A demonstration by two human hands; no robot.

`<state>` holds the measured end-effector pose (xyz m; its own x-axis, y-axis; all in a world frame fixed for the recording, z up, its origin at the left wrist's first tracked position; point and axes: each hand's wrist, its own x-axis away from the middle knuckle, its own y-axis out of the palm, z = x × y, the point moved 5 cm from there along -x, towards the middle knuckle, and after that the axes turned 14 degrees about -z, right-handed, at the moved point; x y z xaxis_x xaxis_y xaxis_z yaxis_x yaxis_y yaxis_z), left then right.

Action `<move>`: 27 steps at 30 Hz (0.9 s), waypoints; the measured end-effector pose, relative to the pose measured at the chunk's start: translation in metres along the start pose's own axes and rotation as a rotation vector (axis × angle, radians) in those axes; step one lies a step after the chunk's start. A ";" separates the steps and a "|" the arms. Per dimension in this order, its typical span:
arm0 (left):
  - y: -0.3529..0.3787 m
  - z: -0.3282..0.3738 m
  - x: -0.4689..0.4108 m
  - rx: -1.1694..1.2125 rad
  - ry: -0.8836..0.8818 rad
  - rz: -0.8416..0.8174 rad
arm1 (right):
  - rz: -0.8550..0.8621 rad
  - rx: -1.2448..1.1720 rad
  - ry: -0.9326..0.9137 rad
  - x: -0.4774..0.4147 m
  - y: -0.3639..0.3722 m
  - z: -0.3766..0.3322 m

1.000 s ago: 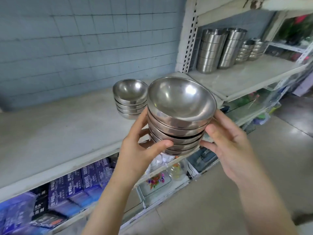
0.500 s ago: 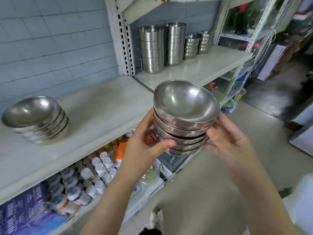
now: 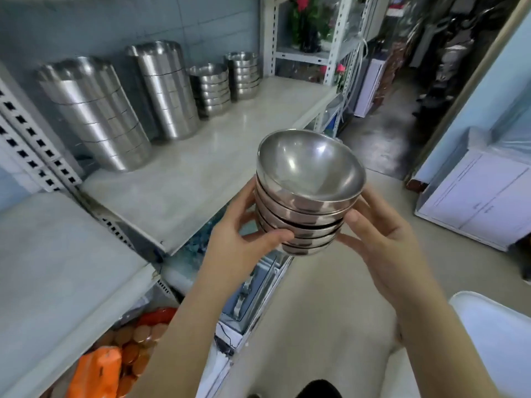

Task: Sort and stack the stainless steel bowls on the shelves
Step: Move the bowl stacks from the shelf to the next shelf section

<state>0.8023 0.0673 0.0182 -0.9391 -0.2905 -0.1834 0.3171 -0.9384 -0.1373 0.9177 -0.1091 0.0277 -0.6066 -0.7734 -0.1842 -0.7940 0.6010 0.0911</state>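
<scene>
A stack of several stainless steel bowls (image 3: 309, 193) is held in the air between both hands, just off the front edge of the pale shelf (image 3: 201, 173). My left hand (image 3: 238, 239) grips its left side, thumb across the lower bowls. My right hand (image 3: 385, 242) cups its right side. At the back of that shelf stand two tall stacks of steel containers (image 3: 97, 116) (image 3: 166, 90) and two shorter bowl stacks (image 3: 211, 90) (image 3: 244, 76).
A lower shelf board (image 3: 51, 268) lies at the left, with orange packets (image 3: 97, 372) beneath it. White perforated uprights (image 3: 34, 145) divide the shelves. The aisle floor (image 3: 324, 311) runs ahead, with a white cabinet (image 3: 477, 196) on the right and further racks behind.
The view has swung right along the shelving while both hands keep the bowl stack. The other bowl stack on the left shelf has left the view; the tall containers are now close.
</scene>
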 end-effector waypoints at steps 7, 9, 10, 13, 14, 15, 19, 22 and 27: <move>0.052 -0.033 -0.150 -0.002 -0.009 -0.065 | 0.036 -0.024 -0.057 -0.085 -0.120 0.011; 0.067 -0.042 -0.194 0.003 -0.013 -0.049 | 0.027 -0.028 -0.063 -0.115 -0.159 0.014; 0.075 -0.046 -0.216 0.006 -0.014 -0.035 | 0.011 -0.025 -0.061 -0.132 -0.178 0.015; 0.091 -0.054 -0.275 0.004 -0.027 0.022 | -0.068 -0.005 -0.052 -0.183 -0.227 0.016; 0.094 -0.056 -0.293 0.003 -0.021 0.051 | -0.097 0.002 -0.056 -0.202 -0.241 0.015; 0.096 -0.058 -0.310 0.002 -0.019 0.082 | -0.133 0.006 -0.057 -0.221 -0.252 0.015; 0.084 -0.068 -0.370 0.002 -0.034 0.199 | -0.318 0.059 -0.032 -0.302 -0.276 0.019; 0.063 -0.081 -0.411 -0.030 -0.049 0.269 | -0.416 0.113 -0.015 -0.366 -0.287 0.035; 0.024 -0.111 -0.478 -0.076 -0.072 0.307 | -0.528 0.174 -0.021 -0.463 -0.294 0.062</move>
<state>1.2734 0.2042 -0.0056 -0.8040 -0.5729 -0.1589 0.5936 -0.7889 -0.1593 1.4345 0.0846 0.0256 -0.1252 -0.9755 -0.1810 -0.9705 0.1583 -0.1819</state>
